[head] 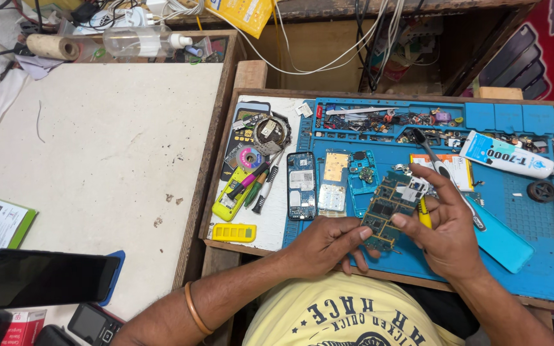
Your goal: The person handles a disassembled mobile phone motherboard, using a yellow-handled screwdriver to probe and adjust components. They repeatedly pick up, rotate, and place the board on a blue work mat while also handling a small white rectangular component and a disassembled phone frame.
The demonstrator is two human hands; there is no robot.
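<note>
Hands meet over a blue work mat (514, 256) on a wooden tray. Between them sits a small circuit board (389, 208), lifted a little above the mat and tilted. The left hand (325, 247) pinches the bottom end of the board with its thumb and fingertips closed on it. The right hand (447, 224) holds the top right edge of the board, with its fingers pressed on it too. That same hand also grips a tool with a yellow handle (424, 218) and a thin metal tip that points up and away.

The board is flat and long, like a little green-blue rectangle. It is covered with tiny shiny squares and a silver metal patch near the top. It looks hard and thin.

Just to the left of the board, a phone body (301, 186) lies open on the mat, with its blue inside showing. Beside it lies a white rubbery keypad (331, 197) and a gold-coloured square piece (336, 166). Further left, some screwdrivers (258, 182) with coloured handles lie in a heap on a white sheet. A white glue tube (504, 156) lies on its side at the far right of the mat. The mat looks soft and rubbery, with little boxes along the top full of tiny screws and bits. A copper bangle (195, 307) sits on the left arm.
</note>
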